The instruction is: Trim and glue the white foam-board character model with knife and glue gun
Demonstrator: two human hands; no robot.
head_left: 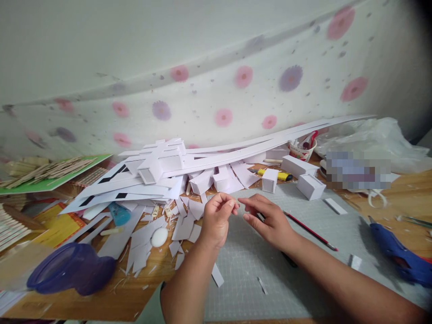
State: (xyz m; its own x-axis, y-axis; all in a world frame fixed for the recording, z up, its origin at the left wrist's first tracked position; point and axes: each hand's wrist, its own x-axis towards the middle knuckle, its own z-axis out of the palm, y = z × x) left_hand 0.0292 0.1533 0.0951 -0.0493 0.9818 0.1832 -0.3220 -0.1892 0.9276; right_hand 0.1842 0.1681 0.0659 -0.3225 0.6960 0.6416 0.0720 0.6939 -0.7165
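Observation:
My left hand is raised over the left side of the grey cutting mat, its fingers closed with thumb against index; whatever is in the pinch, if anything, is too small to name. Just to its right, my right hand has its index finger and thumb apart, with nothing visible between them. The two hands' fingertips nearly meet. A dark object, partly hidden, lies under my right hand. Beside the right wrist lies a red and black pencil. Small white boxes stand behind the hands.
A blue glue gun lies at the right. White paper scraps and a blue translucent container are at the left. Farther back are a white paper model, a yellow cutter, and a cup with tools.

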